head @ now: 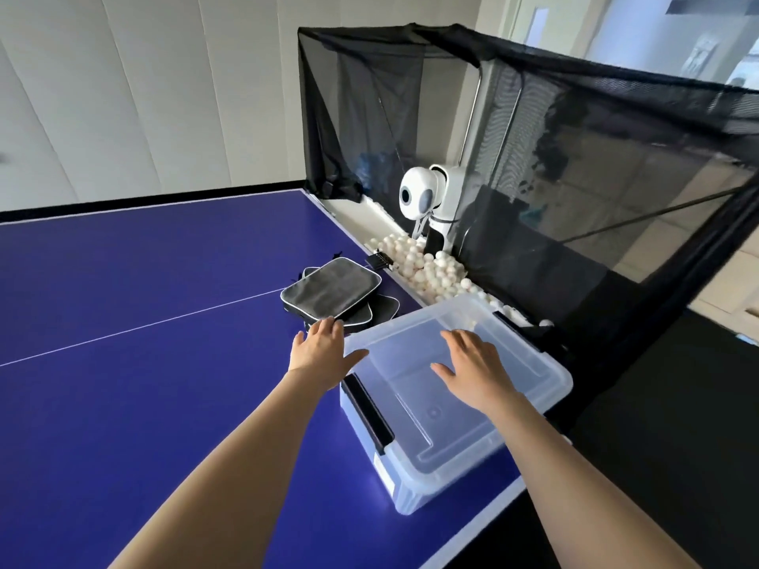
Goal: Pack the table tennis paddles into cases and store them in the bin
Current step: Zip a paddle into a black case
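Here we have both hands out flat with fingers spread, gripping nothing: our left hand [318, 347] is at the near-left corner of the clear plastic bin [534, 388], its thumb against the lidded rim, while our right hand [472, 365] hovers over or rests on the lid; we cannot tell which. The bin sits on the blue bench [143, 301] at its right edge, lid apparently on and black latches [365, 408] along its left side. Just beyond our left hand lie the black cases [328, 291], stacked in a loose pile; whether paddles are inside we cannot tell, though dark shapes poke out underneath. The risk, as we judge it, lies in the bin's position: its near-right corner seems to overhang the bench edge, so pushing sideways on the lid could slide it off. The white balls [423, 264] heaped in the trough beside it could also scatter if knocked.
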Tool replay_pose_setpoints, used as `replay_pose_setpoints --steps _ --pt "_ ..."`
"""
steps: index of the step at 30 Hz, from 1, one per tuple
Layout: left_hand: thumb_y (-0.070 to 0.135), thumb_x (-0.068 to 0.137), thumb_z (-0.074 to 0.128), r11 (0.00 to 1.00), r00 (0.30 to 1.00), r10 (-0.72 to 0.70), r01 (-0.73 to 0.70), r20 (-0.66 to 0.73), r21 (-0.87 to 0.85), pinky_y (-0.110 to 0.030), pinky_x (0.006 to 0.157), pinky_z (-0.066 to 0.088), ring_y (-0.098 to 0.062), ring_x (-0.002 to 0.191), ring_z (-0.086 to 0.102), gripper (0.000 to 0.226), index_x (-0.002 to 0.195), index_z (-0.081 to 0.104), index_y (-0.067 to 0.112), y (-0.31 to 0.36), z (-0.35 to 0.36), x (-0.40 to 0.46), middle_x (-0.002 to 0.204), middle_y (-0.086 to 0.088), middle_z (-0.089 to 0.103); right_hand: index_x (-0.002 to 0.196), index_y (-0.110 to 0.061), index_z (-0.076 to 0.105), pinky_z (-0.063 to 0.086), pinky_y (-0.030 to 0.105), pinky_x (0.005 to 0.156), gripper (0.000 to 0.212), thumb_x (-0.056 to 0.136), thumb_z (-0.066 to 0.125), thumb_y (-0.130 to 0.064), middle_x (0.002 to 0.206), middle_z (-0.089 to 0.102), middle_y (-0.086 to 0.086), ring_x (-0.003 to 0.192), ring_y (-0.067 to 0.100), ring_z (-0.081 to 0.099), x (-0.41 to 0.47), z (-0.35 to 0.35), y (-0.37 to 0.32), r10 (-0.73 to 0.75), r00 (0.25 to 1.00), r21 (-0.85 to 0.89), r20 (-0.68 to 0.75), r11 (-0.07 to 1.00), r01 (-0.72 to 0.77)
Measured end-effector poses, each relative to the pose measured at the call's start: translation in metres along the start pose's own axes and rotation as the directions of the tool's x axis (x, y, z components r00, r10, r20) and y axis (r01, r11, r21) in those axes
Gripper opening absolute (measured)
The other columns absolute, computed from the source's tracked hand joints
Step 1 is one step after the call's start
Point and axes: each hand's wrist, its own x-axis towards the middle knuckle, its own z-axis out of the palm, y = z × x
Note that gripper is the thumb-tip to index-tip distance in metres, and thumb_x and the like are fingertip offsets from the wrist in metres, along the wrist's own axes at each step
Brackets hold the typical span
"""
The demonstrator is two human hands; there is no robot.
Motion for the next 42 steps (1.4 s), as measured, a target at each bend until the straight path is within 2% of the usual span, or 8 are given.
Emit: replay_pose_setpoints --steps 5,15,19,24,28,32,37,42 --pt "0.064 0.093 0.037 0.996 0.996 -0.084 0.085 0.029 -0.020 -0.041 0.117 0.021 -0.021 0.145 0.022 0.077 0.149 0.024 0.012 -0.014 0.010 0.034 0.157 -0.004 0.025 0.144 -0.011 0.027 0.035 0.037 0.105 0.060 0.097 0.042 -0.045 0.146 0.038 0.006 0.136 0.021 0.034 0.052 0.009 0.014 -0.032 0.999 0.014 0.033 0.999 0.032" --pt "0.061 0.092 0.045 0.961 0.964 -0.264 0.260 -0.036 -0.096 -0.039 0.110 0.030 -0.021 0.138 0.034 0.065 0.140 0.039 0.018 -0.033 0.028 0.089 0.148 0.000 0.039 0.145 -0.012 0.029 0.033 0.034 0.104 0.059 0.097 0.045 -0.042 0.145 0.039 0.004 0.133 0.022 0.038 0.156 0.036 0.040 -0.178 0.983 0.074 0.044 0.982 0.174" --pt "0.060 0.091 0.047 0.914 0.921 -0.386 0.376 -0.044 -0.155 -0.037 0.104 0.033 -0.022 0.135 0.037 0.063 0.136 0.042 0.016 -0.028 0.042 0.111 0.145 -0.002 0.043 0.143 -0.012 0.031 0.032 0.037 0.104 0.058 0.095 0.047 -0.042 0.144 0.041 0.005 0.131 0.025 0.040 0.206 0.051 0.056 -0.261 0.964 0.114 0.045 0.960 0.254" --pt "0.062 0.090 0.047 0.833 0.845 -0.535 0.523 -0.020 -0.183 -0.040 0.102 0.036 -0.024 0.135 0.038 0.069 0.141 0.038 0.016 -0.022 0.061 0.138 0.147 -0.003 0.041 0.142 -0.013 0.033 0.039 0.038 0.101 0.059 0.094 0.047 -0.045 0.142 0.044 0.006 0.129 0.026 0.042 0.269 0.070 0.078 -0.362 0.930 0.139 0.062 0.926 0.351" --pt "0.060 0.091 0.047 0.742 0.769 -0.639 0.625 0.027 -0.244 -0.044 0.099 0.038 -0.028 0.133 0.039 0.071 0.143 0.035 0.013 -0.019 0.074 0.157 0.146 -0.007 0.041 0.141 -0.012 0.035 0.038 0.039 0.100 0.058 0.094 0.049 -0.044 0.140 0.046 0.008 0.130 0.027 0.042 0.309 0.084 0.088 -0.379 0.921 0.191 0.086 0.914 0.358" --pt "0.061 0.089 0.051 0.589 0.664 -0.742 0.713 0.095 -0.381 -0.045 0.100 0.039 -0.031 0.133 0.040 0.075 0.143 0.035 0.011 -0.031 0.083 0.179 0.146 -0.010 0.041 0.140 -0.012 0.036 0.038 0.038 0.100 0.058 0.094 0.050 -0.043 0.140 0.046 0.009 0.130 0.027 0.041 0.346 0.099 0.085 -0.379 0.920 0.261 0.100 0.902 0.344" --pt "0.059 0.089 0.051 0.390 0.564 -0.806 0.735 0.180 -0.555 -0.041 0.102 0.038 -0.032 0.133 0.039 0.081 0.147 0.029 0.006 -0.058 0.102 0.211 0.149 -0.013 0.037 0.139 -0.012 0.036 0.039 0.042 0.100 0.057 0.094 0.050 -0.043 0.139 0.046 0.011 0.128 0.030 0.042 0.394 0.121 0.069 -0.346 0.929 0.338 0.133 0.897 0.285" --pt "0.062 0.087 0.053 0.188 0.466 -0.834 0.743 0.294 -0.642 -0.041 0.104 0.040 -0.029 0.134 0.041 0.086 0.150 0.026 0.009 -0.085 0.128 0.237 0.151 -0.009 0.036 0.138 -0.009 0.037 0.038 0.044 0.102 0.058 0.093 0.052 -0.042 0.138 0.046 0.014 0.127 0.032 0.043 0.439 0.149 0.046 -0.283 0.937 0.444 0.205 0.880 0.169"
